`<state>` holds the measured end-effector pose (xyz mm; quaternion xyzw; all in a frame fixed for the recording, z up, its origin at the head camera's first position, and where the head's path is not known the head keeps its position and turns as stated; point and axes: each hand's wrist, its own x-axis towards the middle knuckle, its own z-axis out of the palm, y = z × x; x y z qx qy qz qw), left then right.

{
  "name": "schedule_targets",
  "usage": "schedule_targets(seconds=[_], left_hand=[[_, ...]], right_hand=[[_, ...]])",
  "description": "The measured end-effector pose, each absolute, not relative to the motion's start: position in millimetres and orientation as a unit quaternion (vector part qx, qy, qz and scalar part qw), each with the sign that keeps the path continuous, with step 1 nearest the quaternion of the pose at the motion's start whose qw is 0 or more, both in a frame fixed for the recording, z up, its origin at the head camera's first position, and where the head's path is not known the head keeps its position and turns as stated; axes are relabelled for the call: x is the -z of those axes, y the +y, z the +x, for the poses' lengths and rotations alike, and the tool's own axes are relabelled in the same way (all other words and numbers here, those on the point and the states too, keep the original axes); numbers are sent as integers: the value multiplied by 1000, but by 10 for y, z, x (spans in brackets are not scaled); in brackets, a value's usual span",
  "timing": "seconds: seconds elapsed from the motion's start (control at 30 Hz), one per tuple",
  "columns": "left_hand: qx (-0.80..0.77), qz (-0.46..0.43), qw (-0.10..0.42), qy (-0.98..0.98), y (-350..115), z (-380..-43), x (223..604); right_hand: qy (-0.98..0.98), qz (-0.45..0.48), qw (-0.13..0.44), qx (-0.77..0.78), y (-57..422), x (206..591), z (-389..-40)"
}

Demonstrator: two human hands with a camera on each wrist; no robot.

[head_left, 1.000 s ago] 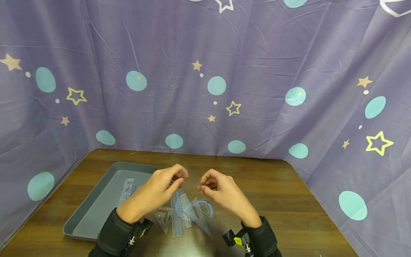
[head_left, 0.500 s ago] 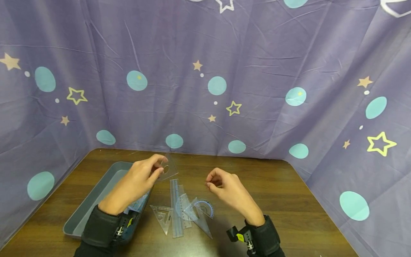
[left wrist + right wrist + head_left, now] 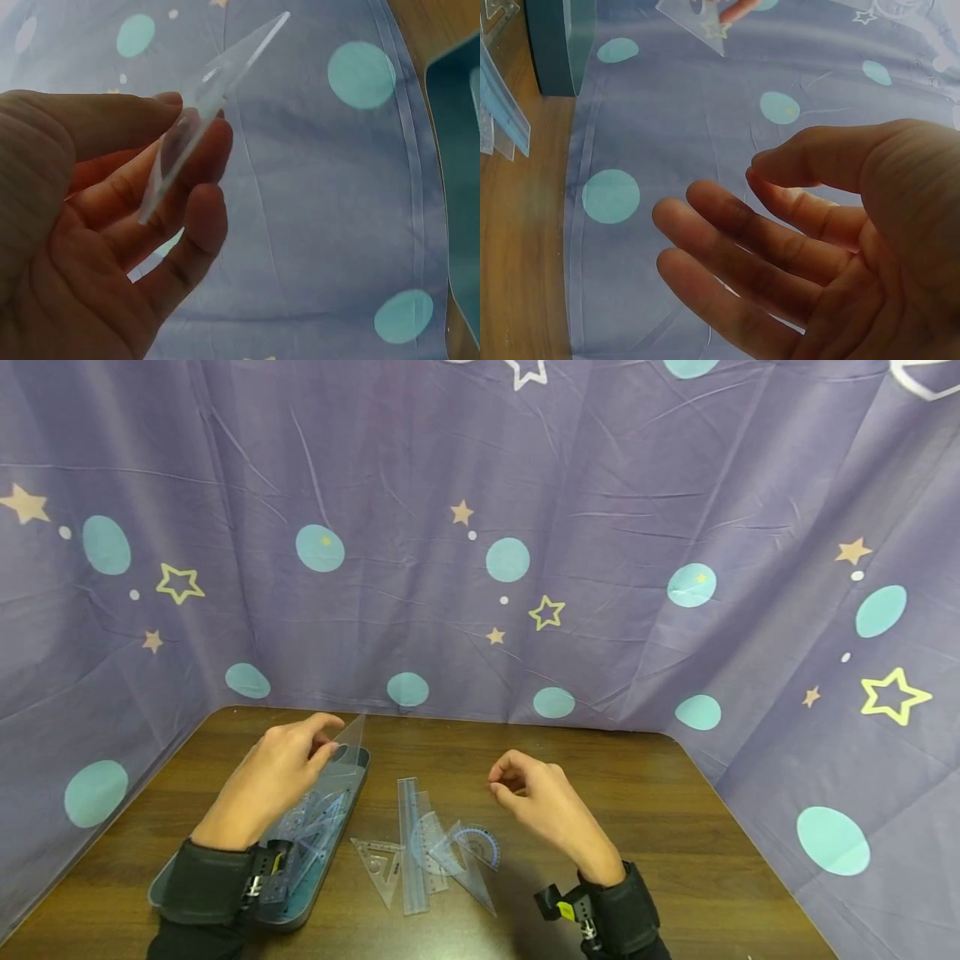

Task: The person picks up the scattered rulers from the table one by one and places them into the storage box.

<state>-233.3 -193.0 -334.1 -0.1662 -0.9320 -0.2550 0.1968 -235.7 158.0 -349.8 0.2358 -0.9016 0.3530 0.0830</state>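
Wore black straps (image 3: pixel 206 881) on both wrists. Had overlapping clear pieces (image 3: pixel 311 831) in the grey-blue tray (image 3: pixel 326 864), at its right side. Had on the bench (image 3: pixel 675 843) a small triangle (image 3: pixel 387 889) just beside a long ruler (image 3: pixel 413 860), then a larger triangle (image 3: pixel 467 870) overlapping a blue-marked protractor (image 3: pixel 486 842). Held the right hand (image 3: pixel 542 802) above the bench with fingers loosely bent and thumb close to forefinger. Pinched a clear set square (image 3: pixel 354 739), tilted, between thumb and fingers of the left hand (image 3: pixel 281 768), above the tray's far end. Faced a purple curtain (image 3: pixel 600 485) beyond.
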Motion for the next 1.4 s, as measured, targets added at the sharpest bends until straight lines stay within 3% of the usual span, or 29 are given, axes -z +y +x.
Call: schedule_targets(seconds=[0.37, 0.87, 1.23, 1.4], left_hand=[[247, -105, 118, -956, -2215, -2368, 3394], [240, -77, 118, -960, -2291, -2341, 3327], [244, -88, 124, -958, -2156, -2288, 3290], [244, -94, 133, -956, -2145, -2278, 3297]], right_hand=[[-907, 224, 83, -348, 1619, 3468, -2357], [-915, 235, 56, -323, 1600, 3575, -2411], [-944, 212, -70, -241, 1402, 3794, -2359], [-959, 209, -102, -159, 1293, 3884, -2334]])
